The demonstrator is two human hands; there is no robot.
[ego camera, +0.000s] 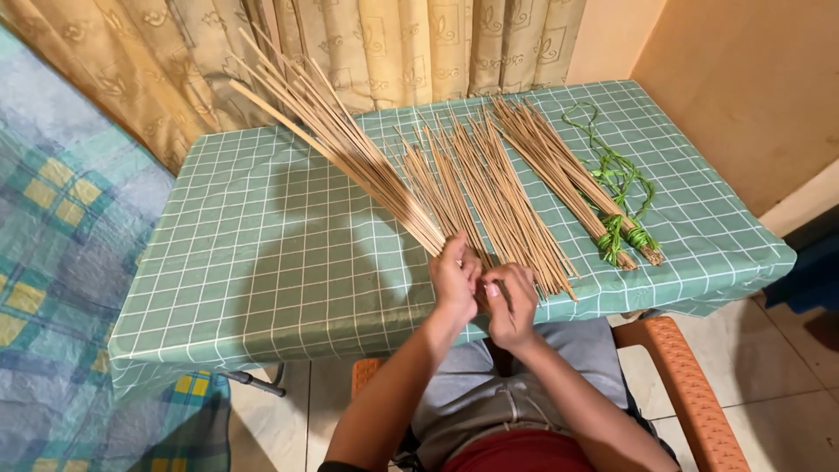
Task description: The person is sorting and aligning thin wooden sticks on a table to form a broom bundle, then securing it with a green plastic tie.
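Hands: my left hand [454, 278] clamps the fanned stick bundle [336, 135]; right hand [509, 301] pinches its base.
Surface: green checked tablecloth [262, 253], loose sticks [494, 188], tied bundle [572, 179].
Room: beige curtain [367, 44] behind.

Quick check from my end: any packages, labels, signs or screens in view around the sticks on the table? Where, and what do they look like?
None in view: no package, label, sign or screen.
What is there: thin tan sticks fanned on a green checked tablecloth.
A bundle of sticks tied with green string, on the table's right side.
Left hand holds a fan of sticks; right hand is beside it.
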